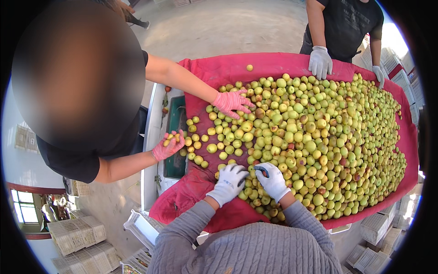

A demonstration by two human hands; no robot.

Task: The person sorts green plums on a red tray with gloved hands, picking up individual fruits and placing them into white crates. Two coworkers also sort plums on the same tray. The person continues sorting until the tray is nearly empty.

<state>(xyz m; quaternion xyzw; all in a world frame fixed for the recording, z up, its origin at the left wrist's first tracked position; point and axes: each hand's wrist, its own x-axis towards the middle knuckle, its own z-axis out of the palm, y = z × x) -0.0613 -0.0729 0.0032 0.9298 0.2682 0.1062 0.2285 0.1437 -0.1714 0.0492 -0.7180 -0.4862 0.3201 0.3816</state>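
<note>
A broad heap of yellow-green jujubes (308, 137), some with brown blotches, lies on a red cloth (202, 185) before me. My left hand (228, 183), in a white glove with dark-coated fingers, rests curled at the near left edge of the heap. Its palm faces down, so whether it holds fruit is hidden. Just to its right, my right hand (273, 181), gloved alike, is bent above the fruit. Its fingers close around a reddish-brown jujube (264, 173), which is partly hidden.
At left, a co-worker's pink-gloved hand (169, 145) holds several jujubes; the other pink-gloved hand (233, 103) spreads over the heap. Another person's white-gloved hand (320, 62) rests on the far cloth edge. A green opening (174, 137) lies left. Plastic crates (77, 233) stand around.
</note>
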